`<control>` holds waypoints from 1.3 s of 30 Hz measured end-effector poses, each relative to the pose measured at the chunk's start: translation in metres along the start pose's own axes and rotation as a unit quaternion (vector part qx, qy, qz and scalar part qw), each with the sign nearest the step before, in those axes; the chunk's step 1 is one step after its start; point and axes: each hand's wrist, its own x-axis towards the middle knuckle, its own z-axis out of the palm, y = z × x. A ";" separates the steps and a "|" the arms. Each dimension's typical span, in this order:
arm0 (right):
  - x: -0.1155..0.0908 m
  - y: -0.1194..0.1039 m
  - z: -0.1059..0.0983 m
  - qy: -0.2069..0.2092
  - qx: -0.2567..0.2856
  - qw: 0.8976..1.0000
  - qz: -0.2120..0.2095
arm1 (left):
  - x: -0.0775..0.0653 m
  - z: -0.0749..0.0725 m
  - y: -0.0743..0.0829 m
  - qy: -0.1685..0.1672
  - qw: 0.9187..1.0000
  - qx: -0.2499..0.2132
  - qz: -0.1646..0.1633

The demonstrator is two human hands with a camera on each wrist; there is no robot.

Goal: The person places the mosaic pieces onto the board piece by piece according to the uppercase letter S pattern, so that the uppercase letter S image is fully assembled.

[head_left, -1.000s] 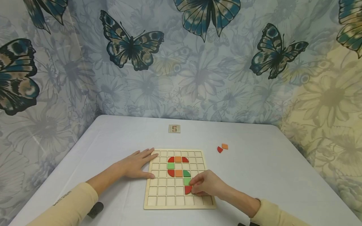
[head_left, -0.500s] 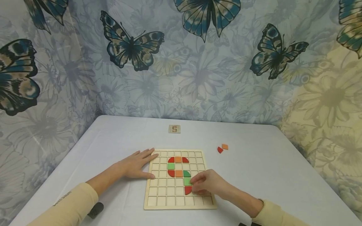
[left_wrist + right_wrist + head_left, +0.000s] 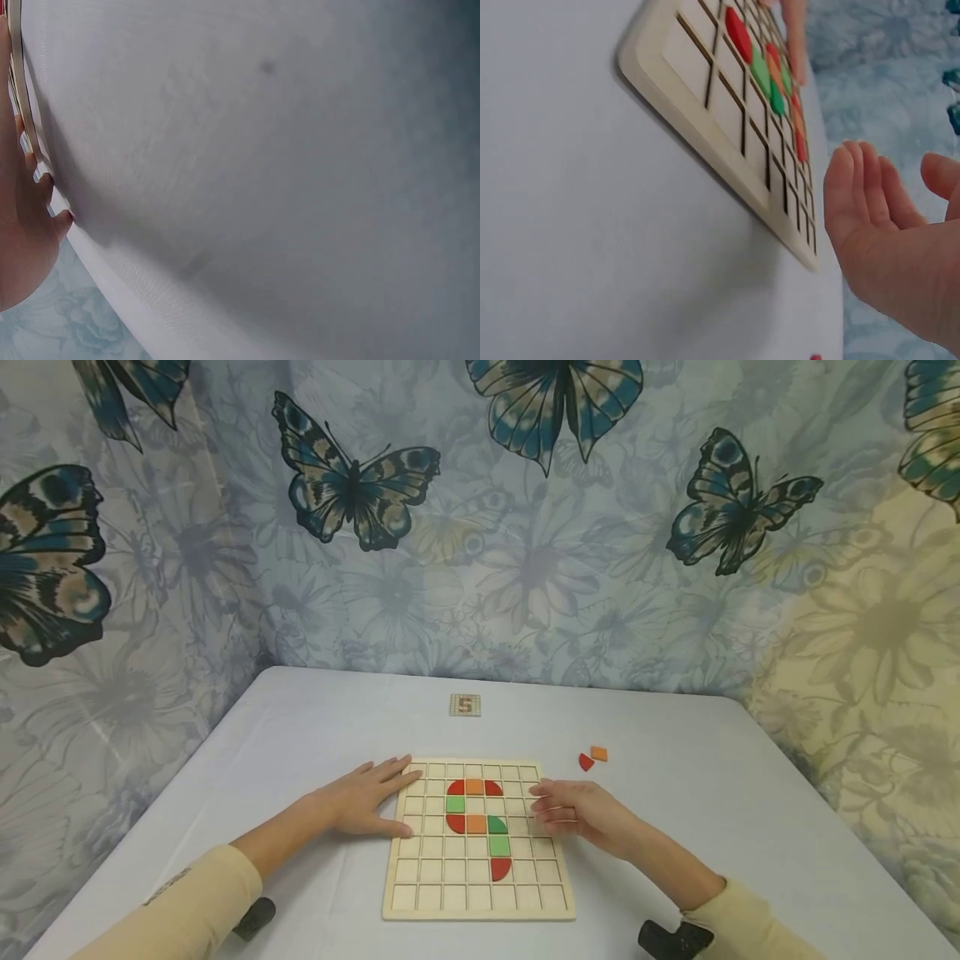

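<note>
A pale wooden grid board (image 3: 442, 915) lies on the table, bearing a curved row of red, orange and green tiles. At its lower end sit a light green square tile (image 3: 498, 846) and a red quarter-round tile (image 3: 500, 868). My left hand (image 3: 363, 799) rests flat with spread fingers on the board's left edge. Over the right edge hovers my right hand (image 3: 588, 814), its fingers loosely bent. Between those fingers nothing shows; in the right wrist view this hand (image 3: 900, 232) is lifted off the board. Only part of the left hand (image 3: 26, 232) appears in the left wrist view.
Beyond the right hand lie two loose tiles, a red quarter-round one (image 3: 586, 762) and an orange square one (image 3: 599, 753). A small card (image 3: 465, 705) with an S-like pattern lies behind the board. The white-covered table (image 3: 337, 718) ends at a butterfly-patterned cloth wall (image 3: 525, 568).
My right hand has left the red tile at the lower end of the row and moved up and to the right. The left hand stays in place on the board's edge.
</note>
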 end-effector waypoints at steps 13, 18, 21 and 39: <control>0.018 -0.003 -0.049 0.030 0.103 0.993 -0.049 | -0.001 0.000 -0.001 0.007 1.000 0.000 0.008; 0.024 -0.005 -0.061 0.050 0.132 0.988 -0.057 | -0.001 0.000 -0.001 0.005 1.000 0.001 0.005; 0.026 -0.006 -0.067 0.060 0.149 0.985 -0.062 | 0.000 0.001 -0.001 0.004 1.000 0.002 0.003; 0.039 0.002 -0.108 0.112 0.224 0.963 -0.100 | -0.001 0.001 0.000 0.000 1.000 -0.001 0.001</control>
